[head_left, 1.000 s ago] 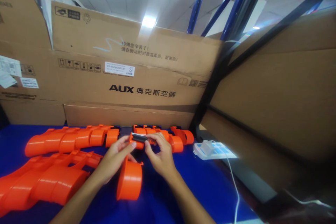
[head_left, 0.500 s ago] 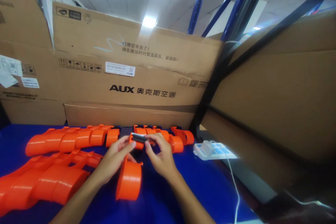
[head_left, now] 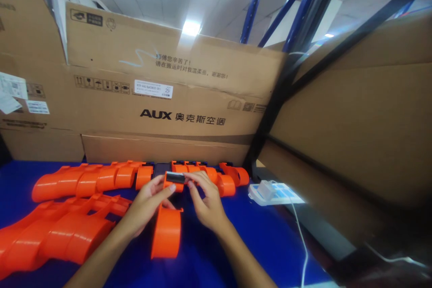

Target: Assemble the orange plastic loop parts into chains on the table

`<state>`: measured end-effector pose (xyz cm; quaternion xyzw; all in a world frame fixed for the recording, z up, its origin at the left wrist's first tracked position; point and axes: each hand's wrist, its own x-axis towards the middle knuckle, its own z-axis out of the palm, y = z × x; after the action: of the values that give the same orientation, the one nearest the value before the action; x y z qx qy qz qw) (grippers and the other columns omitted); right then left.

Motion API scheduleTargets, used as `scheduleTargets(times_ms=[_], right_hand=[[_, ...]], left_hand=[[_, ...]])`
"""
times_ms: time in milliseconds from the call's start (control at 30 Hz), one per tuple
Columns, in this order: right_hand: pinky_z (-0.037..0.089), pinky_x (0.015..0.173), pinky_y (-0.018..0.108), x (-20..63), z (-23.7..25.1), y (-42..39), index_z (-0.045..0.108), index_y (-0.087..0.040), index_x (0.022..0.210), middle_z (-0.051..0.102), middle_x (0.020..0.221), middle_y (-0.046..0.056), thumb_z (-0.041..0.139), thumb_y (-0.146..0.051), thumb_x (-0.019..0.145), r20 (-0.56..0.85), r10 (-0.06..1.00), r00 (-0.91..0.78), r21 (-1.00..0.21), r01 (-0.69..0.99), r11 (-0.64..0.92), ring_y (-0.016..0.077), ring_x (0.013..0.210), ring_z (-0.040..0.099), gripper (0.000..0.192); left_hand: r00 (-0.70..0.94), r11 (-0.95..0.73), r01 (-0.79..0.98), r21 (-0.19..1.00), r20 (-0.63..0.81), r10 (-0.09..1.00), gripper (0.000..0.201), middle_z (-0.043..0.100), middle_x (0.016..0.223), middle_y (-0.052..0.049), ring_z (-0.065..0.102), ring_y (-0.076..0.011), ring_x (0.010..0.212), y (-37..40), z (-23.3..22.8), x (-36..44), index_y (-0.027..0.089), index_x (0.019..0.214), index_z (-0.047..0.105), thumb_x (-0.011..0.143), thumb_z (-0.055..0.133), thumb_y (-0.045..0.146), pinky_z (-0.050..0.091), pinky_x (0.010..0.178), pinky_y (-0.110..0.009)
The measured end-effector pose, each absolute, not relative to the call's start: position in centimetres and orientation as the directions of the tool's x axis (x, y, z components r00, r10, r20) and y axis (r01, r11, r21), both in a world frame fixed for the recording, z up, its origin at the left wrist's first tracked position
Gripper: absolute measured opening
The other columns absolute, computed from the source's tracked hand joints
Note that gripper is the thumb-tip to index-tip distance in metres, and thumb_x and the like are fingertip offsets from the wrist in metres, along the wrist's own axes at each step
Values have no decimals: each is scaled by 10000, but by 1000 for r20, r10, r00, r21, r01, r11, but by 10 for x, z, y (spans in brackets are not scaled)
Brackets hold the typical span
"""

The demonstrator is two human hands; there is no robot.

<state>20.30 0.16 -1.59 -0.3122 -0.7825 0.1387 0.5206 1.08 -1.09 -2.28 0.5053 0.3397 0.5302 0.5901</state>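
Both hands (head_left: 175,204) pinching orange part (head_left: 168,222)

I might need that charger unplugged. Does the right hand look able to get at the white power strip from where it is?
Probably yes. The power strip lies right of the right hand on open blue table; but the hand is busy holding an orange part.

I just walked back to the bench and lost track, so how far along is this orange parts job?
Looks done: two rows of orange parts lie lined up on the blue table. In hand: the left hand and right hand both grip one orange piece, fingers at a small black insert on its top end. Left: no loose unfinished pieces are in view, so I cannot tell.
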Motion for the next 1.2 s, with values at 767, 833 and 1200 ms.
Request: scheduleTargets(times_ms=[767, 833, 1200], right_hand=[[389, 864, 347, 223, -31, 8, 640, -181, 1075, 649, 1049, 106, 662, -265, 821, 84, 886, -455, -136, 876, 463, 261, 998, 560, 268], [385, 880, 373, 224, -32, 9, 641, -161, 1092, 642, 1045, 127, 665, -305, 826, 82, 895, -438, -97, 891, 444, 283, 1009, 550, 303], [398, 851, 338, 224, -32, 10, 650, -196, 1007, 641, 1021, 89, 639, -263, 854, 122, 855, -504, -127, 847, 517, 244, 980, 556, 168]], left_hand=[[92, -62, -386, 921, 105, 990, 395, 657, 706, 11, 602, -105, 514, -5, -26, 4, 169, 1060, 616, 744, 812, 301, 499, 521, -220], [96, -60, -385, 921, 105, 990, 391, 658, 711, 9, 603, -105, 513, -5, -27, 4, 168, 1057, 614, 745, 812, 298, 498, 520, -220], [105, -74, -364, 929, 119, 987, 370, 665, 698, 12, 602, -98, 495, -5, -27, 4, 175, 1057, 618, 760, 801, 298, 498, 526, -215]])
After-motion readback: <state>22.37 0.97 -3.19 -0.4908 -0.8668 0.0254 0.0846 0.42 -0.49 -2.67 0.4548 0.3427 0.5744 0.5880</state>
